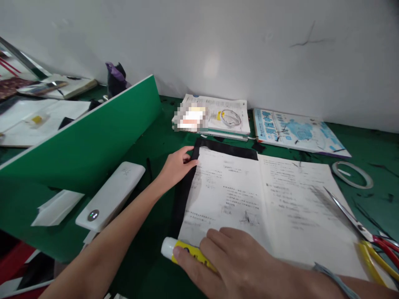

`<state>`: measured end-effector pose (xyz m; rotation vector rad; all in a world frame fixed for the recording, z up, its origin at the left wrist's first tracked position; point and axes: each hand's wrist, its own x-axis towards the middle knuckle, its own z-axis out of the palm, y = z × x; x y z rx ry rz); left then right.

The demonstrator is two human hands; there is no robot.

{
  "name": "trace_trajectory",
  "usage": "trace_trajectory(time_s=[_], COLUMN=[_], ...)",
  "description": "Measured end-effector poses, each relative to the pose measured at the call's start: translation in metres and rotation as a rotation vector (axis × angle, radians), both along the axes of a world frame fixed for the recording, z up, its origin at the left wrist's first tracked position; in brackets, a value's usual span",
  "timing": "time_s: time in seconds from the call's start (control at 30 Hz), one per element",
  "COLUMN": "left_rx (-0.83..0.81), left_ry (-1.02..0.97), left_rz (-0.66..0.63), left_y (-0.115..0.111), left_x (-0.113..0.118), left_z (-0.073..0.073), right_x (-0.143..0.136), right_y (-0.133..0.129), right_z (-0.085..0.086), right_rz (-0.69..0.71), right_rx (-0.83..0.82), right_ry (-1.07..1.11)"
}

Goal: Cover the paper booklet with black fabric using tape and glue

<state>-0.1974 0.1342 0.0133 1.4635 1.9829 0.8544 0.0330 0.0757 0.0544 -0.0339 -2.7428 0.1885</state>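
An open book (224, 182) with printed pages lies on the green table, over a black sheet (227, 148) that shows as a border along its top and left edges. My left hand (177, 168) is closed at the upper left corner, thumb and index finger pinching the edge of the black sheet. Over the lower part of the book, my right hand (233, 261) grips a yellow glue stick (193, 253) with a white end pointing left. Its other end is hidden in the palm.
Scissors with red handles (358, 226) and a yellow-handled tool (370, 261) lie at the right, near a tape roll (352, 174). Behind are stacked papers (215, 116) and a blue-white book (299, 131). A white power bank (110, 195) and green divider (93, 133) stand left.
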Motion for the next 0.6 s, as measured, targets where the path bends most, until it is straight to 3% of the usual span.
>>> trace_trajectory(time_s=[0.1,0.17,0.3,0.43,0.53,0.6], left_rx=[0.017,0.012,-0.100,-0.246,-0.213,-0.061], left_ry=[-0.093,-0.201,-0.470,-0.678,-0.633,-0.370], left_rz=[0.030,0.062,0.108,0.097,0.066,0.053], left_y=[-0.003,-0.004,-0.007,-0.011,-0.014,-0.016], left_x=[-0.002,-0.005,-0.009,-0.005,-0.001,0.000], left_z=[0.000,0.001,0.007,0.015,0.017,0.017], right_x=[-0.002,-0.003,-0.005,-0.009,-0.014,-0.017], right_y=[0.017,0.038,0.080,0.099,0.099,0.098], right_z=[0.000,-0.001,-0.013,-0.035,-0.048,-0.052], right_rz=[-0.105,-0.255,-0.590,-0.709,-0.712,-0.700], right_rx=[-0.081,-0.179,-0.515,-0.880,-1.000,-1.034], right_ry=[0.036,0.083,0.117,0.159,0.195,0.179])
